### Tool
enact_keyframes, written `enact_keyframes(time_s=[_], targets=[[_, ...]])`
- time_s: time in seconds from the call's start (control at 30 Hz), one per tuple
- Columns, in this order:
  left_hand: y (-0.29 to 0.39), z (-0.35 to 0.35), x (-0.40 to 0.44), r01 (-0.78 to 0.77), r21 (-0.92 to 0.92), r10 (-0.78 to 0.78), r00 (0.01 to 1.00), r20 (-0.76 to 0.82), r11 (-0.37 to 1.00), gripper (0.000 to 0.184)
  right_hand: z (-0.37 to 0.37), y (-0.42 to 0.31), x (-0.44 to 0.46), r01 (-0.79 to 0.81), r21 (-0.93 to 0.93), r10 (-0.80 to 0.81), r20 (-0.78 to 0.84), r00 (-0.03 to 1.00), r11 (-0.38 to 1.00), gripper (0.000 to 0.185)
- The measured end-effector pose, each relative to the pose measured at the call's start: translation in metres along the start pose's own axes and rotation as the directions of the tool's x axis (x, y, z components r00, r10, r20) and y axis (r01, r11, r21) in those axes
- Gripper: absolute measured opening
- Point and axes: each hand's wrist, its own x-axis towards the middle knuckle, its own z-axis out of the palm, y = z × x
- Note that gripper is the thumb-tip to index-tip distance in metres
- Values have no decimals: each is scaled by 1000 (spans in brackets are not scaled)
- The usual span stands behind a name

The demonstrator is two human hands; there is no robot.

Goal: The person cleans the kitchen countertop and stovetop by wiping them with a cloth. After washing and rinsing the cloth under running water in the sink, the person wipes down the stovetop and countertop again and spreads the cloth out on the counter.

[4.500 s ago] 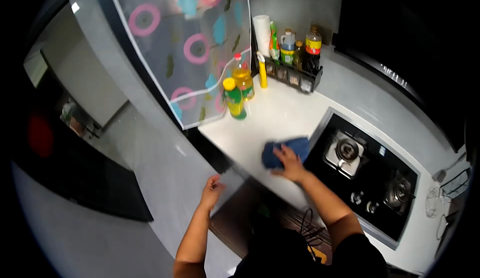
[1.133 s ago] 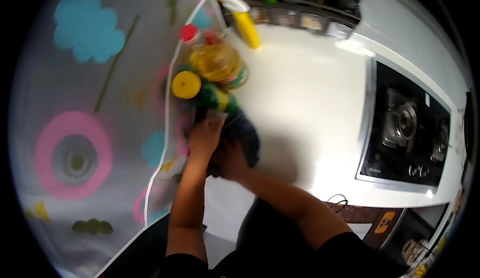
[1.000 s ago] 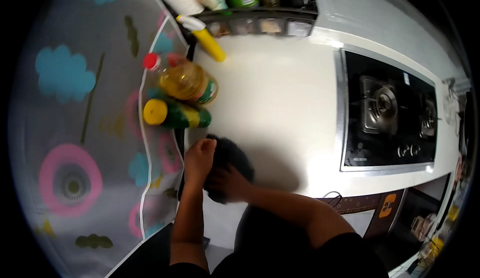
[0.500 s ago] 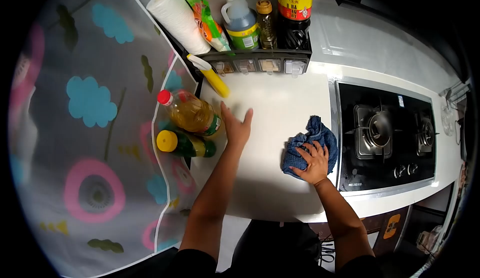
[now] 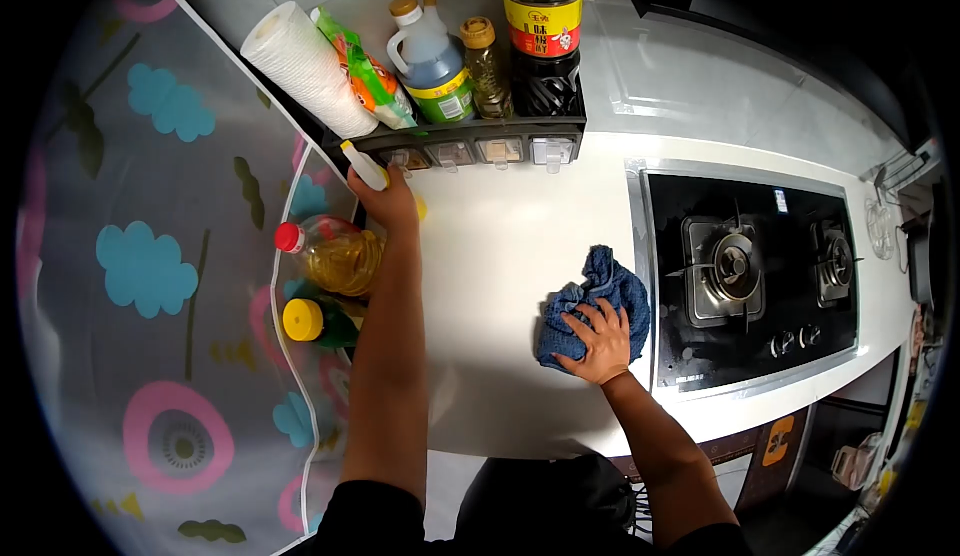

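My left hand (image 5: 390, 201) is closed around a yellow spray bottle with a white head (image 5: 365, 167); much of its body is hidden behind the hand. Close to my left forearm stand a red-capped bottle of cooking oil (image 5: 335, 258) and a dark green bottle with a yellow cap (image 5: 304, 320), both partly covered by the arm. On the right, my right hand (image 5: 602, 344) lies on a bunched dark blue cloth (image 5: 625, 301), its fingers spread over the top. The cloth rests on the white countertop (image 5: 480, 326), just left of the stove.
A black gas stove (image 5: 700, 356) is set into the counter at right. Along the back, a black rack (image 5: 470, 136) carries a paper towel roll (image 5: 305, 61), sauce bottles and spice drawers. A patterned plastic curtain (image 5: 240, 266) borders the left side.
My left hand has moved up and away from beside the oil bottle and has taken hold of the spray bottle. My right hand stays on the cloth. The view has shifted slightly.
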Motion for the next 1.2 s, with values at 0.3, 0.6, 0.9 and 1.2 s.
enact_keyframes(time_s=[0.3, 0.6, 0.9, 1.2], targets=[[60, -91, -89, 379, -150, -265, 832, 488, 913, 41, -1, -1, 1, -10, 7, 10, -4, 1000, 1000, 59], [41, -140, -102, 604, 334, -644, 416, 642, 724, 19, -1, 0, 1, -14, 5, 14, -15, 1000, 1000, 59], [34, -133, -96, 663, 372, -715, 366, 596, 649, 17, 1, 1, 0, -19, 12, 19, -17, 1000, 1000, 57], [22, -132, -87, 666, 371, -731, 404, 550, 647, 17, 0, -2, 1, -13, 21, 13, -30, 999, 1000, 56]])
